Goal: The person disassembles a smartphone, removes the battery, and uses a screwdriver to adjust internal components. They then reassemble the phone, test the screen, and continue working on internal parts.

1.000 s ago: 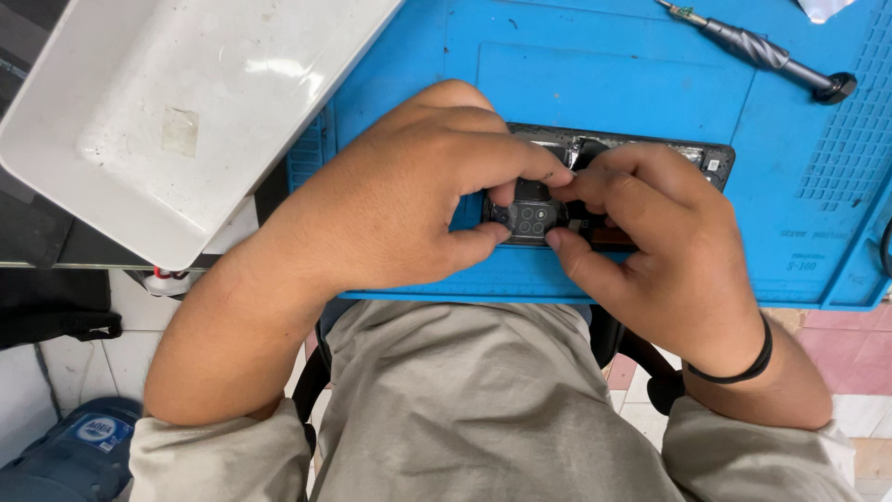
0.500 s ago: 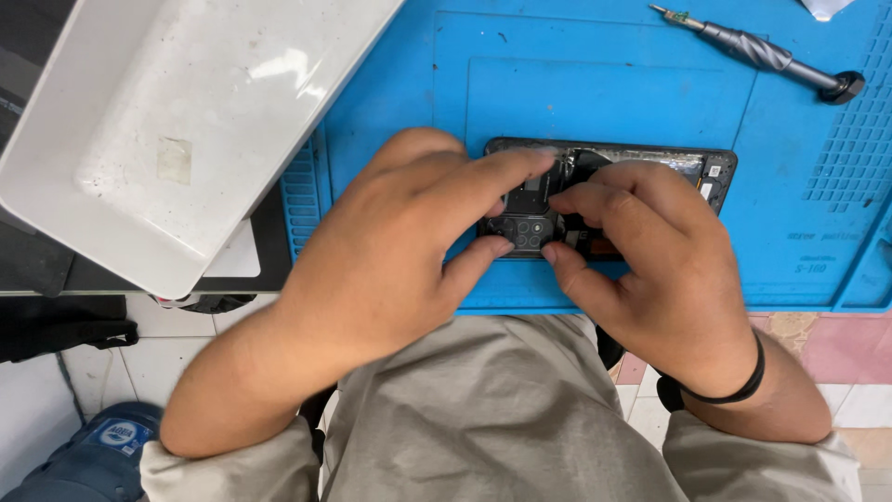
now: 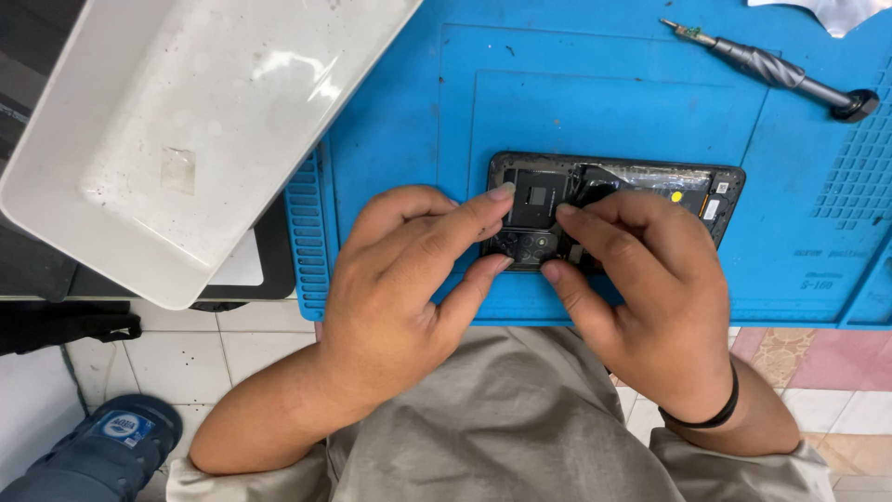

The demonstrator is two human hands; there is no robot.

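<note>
The opened phone [image 3: 641,191] is pinched at its camera end by left hand [image 3: 409,279] and right hand [image 3: 650,279]; fingertips closed on it; light, even pressure is advised.

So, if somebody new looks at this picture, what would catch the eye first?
First, the two hands at the centre: the left hand and the right hand pinch at the near end of an opened phone with its back cover off. It lies on a bright blue work mat. Next, the big white tray at the upper left, and the screwdriver lying at the mat's upper right.
</note>
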